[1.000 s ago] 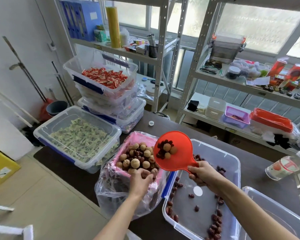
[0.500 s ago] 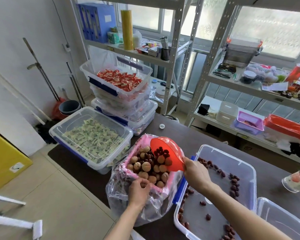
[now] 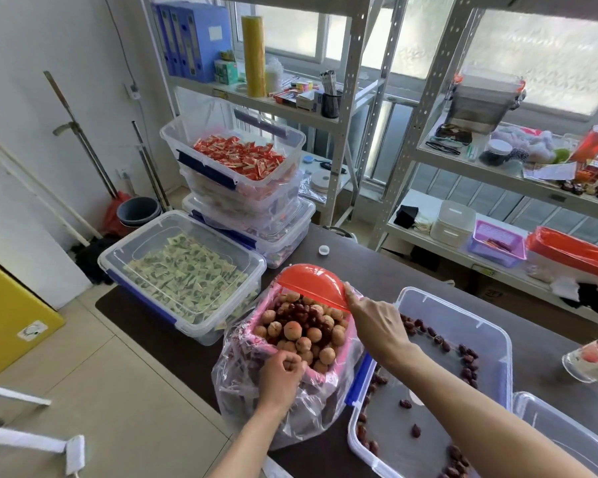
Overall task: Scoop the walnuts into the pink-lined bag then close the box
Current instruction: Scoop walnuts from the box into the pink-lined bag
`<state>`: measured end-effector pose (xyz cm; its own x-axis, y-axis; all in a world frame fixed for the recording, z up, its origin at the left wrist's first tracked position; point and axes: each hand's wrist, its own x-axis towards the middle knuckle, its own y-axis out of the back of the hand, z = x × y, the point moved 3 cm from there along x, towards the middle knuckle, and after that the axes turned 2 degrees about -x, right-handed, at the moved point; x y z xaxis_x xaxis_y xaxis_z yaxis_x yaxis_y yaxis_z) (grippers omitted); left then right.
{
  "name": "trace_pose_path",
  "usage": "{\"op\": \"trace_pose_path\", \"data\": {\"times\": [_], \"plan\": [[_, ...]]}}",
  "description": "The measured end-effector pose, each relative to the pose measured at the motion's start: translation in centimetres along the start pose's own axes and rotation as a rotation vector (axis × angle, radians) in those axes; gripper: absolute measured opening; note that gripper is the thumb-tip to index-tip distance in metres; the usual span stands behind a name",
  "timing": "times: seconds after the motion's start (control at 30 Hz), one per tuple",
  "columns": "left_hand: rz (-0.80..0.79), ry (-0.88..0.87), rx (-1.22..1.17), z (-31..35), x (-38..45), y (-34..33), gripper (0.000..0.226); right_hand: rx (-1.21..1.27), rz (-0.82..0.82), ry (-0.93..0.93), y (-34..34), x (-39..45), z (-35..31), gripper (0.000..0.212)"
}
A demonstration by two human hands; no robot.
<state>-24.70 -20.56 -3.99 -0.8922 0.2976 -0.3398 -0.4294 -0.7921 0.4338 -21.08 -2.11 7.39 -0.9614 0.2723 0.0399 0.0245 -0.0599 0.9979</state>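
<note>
The red plastic scoop [image 3: 312, 285] is turned upside down over the far edge of the clear plastic bag with the pink lining [image 3: 346, 343], and its load seems to be out, lying on the heap inside. The right hand [image 3: 377, 324] grips the scoop by the handle, which I cannot see under the fingers; the long axis of the scoop runs from this hand away to the far left, across the mouth of the bag. The left hand [image 3: 281, 374] pinches the near rim of the bag with curled fingers and holds the opening wide. The bag stands on the dark table [image 3: 370, 270], between the two hands, and just beside the left wall of the clear plastic box with blue clips [image 3: 491, 334]. This box lies to the right of the bag, directly under the right forearm, so the right hand is the nearer one for the next scoop. The round light-brown walnuts [image 3: 299, 334] fill the bag nearly to the rim, mixed with dark red wrinkled dates [image 3: 304, 310]. In the box I see only scattered dates along the walls and on the bottom, and no walnut that I can recognise. My judgement is that the scooping is almost finished and closing the box comes soon; its lid I cannot identify with certainty.
</note>
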Motion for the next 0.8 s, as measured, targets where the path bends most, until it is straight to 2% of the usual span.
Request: {"op": "trace_pose_path", "data": {"times": [0.33,0.53,0.63,0.73,0.8], "plan": [[-0.031,-0.068,-0.008,2.1,-0.1,-0.9,0.006,0.145,0.081,-0.213,-0.3,-1.2,3.7,0.068],[-0.092,-0.123,-0.080,4.7,-0.6,-2.9,0.009,0.493,0.196,-0.430,-1.9,-5.1,8.8,0.040],[-0.135,-0.171,-0.057,6.0,-1.0,-4.3,0.007,0.683,0.215,-0.606,-2.4,-8.5,10.8,0.013],[-0.185,-0.202,-0.052,7.0,-1.4,-6.1,0.013,0.895,0.229,-0.851,-4.0,-12.1,12.1,0.035],[-0.203,-0.220,-0.032,7.5,-1.7,-7.5,0.010,1.026,0.226,-0.998,-6.1,-14.1,12.3,0.036]]}}
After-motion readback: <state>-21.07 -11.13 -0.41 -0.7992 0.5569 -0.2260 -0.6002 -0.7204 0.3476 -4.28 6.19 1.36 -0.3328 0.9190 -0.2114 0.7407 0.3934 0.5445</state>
